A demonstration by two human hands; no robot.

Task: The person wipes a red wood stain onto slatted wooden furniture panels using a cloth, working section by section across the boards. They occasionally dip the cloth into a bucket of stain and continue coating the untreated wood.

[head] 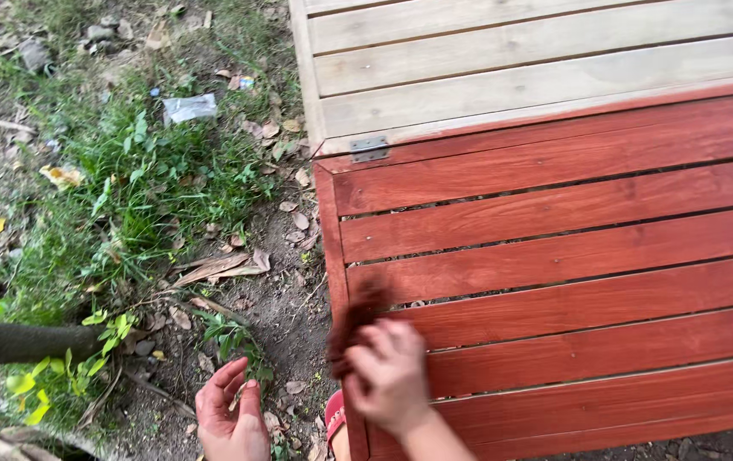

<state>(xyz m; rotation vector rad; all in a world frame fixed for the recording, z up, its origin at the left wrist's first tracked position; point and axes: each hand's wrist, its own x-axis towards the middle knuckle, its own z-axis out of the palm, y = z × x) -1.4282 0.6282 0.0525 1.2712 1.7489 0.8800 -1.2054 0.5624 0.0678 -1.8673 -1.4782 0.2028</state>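
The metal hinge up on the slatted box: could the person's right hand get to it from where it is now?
Probably yes: the right hand rests low on the stained slats, and nothing lies between it and the hinge.

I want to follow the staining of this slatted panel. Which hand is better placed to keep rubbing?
Probably right: the right hand holds the dark cloth against the red slats; the left hand is empty.
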